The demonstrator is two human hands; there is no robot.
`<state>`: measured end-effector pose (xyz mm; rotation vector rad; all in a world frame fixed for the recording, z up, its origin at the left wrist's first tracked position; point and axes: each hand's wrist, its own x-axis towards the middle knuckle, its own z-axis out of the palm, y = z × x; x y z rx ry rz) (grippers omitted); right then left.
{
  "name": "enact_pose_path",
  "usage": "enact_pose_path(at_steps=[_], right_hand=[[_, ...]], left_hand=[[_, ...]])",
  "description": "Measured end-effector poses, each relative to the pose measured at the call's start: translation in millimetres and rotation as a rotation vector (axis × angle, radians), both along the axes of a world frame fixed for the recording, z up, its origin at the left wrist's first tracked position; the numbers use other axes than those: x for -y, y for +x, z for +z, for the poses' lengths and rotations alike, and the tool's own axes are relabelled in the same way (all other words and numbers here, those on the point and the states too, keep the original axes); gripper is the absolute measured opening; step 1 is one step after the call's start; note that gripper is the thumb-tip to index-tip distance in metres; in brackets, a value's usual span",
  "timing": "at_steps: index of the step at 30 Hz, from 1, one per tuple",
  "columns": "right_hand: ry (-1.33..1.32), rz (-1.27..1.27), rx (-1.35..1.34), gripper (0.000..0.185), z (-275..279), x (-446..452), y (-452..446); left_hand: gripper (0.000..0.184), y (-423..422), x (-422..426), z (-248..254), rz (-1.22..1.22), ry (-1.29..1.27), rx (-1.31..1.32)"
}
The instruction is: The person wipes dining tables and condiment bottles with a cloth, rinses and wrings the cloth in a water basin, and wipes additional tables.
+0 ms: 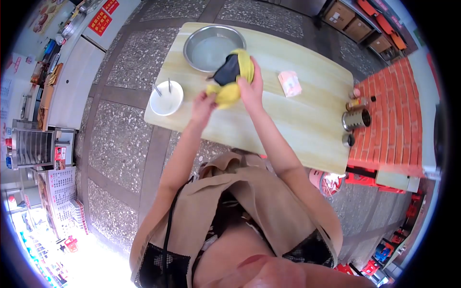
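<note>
Over the table, my left hand [204, 106] pinches the lower left end of a yellow cloth [246, 67]. My right hand [252, 86] grips the same cloth on its right side. A dark, black-looking piece [227, 71] lies against the yellow cloth between my hands; whether it is part of the cloth I cannot tell. Just behind my hands stands a wide metal basin [206, 50], its front right rim partly hidden by the cloth. To the left of my left hand is a white bowl [166, 102] with two utensil handles sticking up.
A pink and white packet [289, 83] lies on the pale table [307, 125], right of my hands. At the table's right end, by a brick-patterned wall [389, 115], are a perforated metal cylinder [356, 120], a small metal cup [348, 140] and a bottle [357, 103].
</note>
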<state>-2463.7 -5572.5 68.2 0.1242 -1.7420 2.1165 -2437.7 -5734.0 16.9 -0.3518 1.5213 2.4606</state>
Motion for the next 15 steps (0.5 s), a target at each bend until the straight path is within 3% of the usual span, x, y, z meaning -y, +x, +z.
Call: enact_pose_path(at_steps=[2,4,5,6,7,9,10,11,12,14,15], right_hand=[[0.037,-0.067,0.004,0.068,7,8,-63],[0.115,-0.24,0.184,0.062,3,16,-117],[0.123,-0.236,0.198,0.062,-2,17,-138],[0.308,-0.17,0.391,0.058,-13,14,-160],[0.493,-0.102,0.581,0.056,-21,11,-177],[0.653,-0.073,0.704,0.053,-42,7,-205],[0.81,-0.033,0.835,0.05,-59,5,-214],[0.742,0.022,0.888,0.053,-84,0,-226],[0.742,0.01,0.914,0.053,-99,5,-227],[0.916,-0.14,0.808,0.062,-119,14,-234],[0.936,-0.12,0.798,0.068,-139,19,-244]], left_hand=[[0.018,-53,19,19,0.189,-0.046,-0.071],[0.02,-102,39,20,0.27,-0.084,-0.067],[0.02,-124,43,24,0.339,-0.209,-0.097],[0.021,-147,47,26,0.405,-0.335,-0.131],[0.021,-170,53,13,0.404,-0.331,-0.123],[0.023,-212,65,-19,0.346,-0.742,-0.033],[0.023,-226,67,-30,0.326,-0.743,-0.019],[0.023,-239,67,-43,0.279,-0.929,-0.087],[0.024,-253,67,-57,0.225,-1.108,-0.161],[0.034,-282,60,-92,0.072,-1.023,-0.162],[0.041,-288,41,-97,0.054,-1.203,-0.112]])
